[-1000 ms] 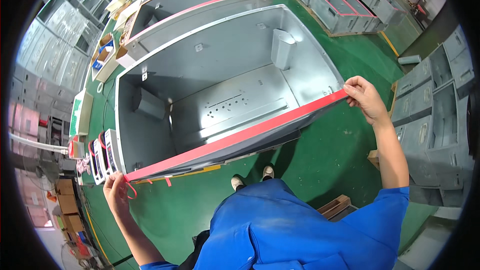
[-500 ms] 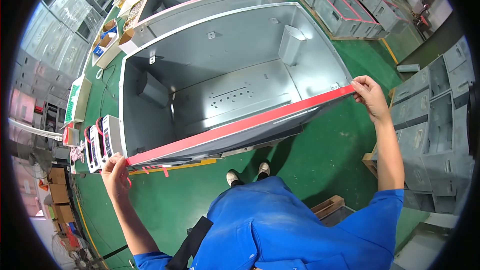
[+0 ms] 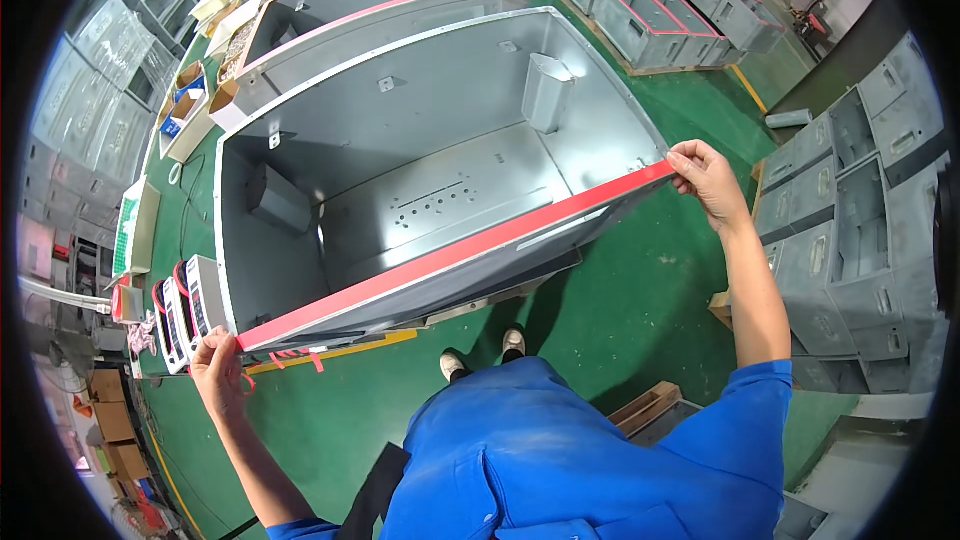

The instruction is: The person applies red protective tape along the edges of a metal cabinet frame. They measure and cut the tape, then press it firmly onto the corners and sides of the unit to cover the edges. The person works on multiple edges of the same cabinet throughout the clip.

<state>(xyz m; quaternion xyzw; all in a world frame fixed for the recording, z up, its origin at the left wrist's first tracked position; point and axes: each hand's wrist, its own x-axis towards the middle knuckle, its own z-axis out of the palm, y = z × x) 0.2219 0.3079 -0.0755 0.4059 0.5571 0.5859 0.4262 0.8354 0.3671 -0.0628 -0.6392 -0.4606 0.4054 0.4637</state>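
Red tape [image 3: 455, 258] stretches between both hands [image 3: 217, 372] along the metal box [image 3: 450, 95].

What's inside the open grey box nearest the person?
Two grey blocks and a perforated floor show inside the box; its near inner wall is hidden behind the red strip.

The left grip [image 3: 218, 368] and right grip [image 3: 708, 183] are pinching a red strip [image 3: 450, 258] at the near corners of an open grey metal cabinet [image 3: 440, 90]; white-cased devices [image 3: 209, 290] are standing beside its left end.
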